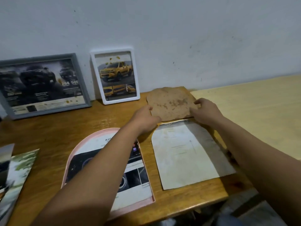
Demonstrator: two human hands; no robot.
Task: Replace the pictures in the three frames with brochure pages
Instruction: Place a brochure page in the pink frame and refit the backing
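Now both hands, left (146,119), right (206,111), grip brown backing board (171,103) (long axis left-right).

3 frames: grey frame (44,85) and white frame (115,76) upright vs wall, pink frame (84,160) flat on table (65,128). 3 brochure pages, 1 per frame. 1 brown board (171,103). 1 pale sheet (184,154). Loose brochure pages at left edge (14,173): approx 2, cut off, can't count for sure. 2 hands: left hand (145,118), right hand (206,111). 2 tabletops: the dark one, plus 1 lighter (260,111).
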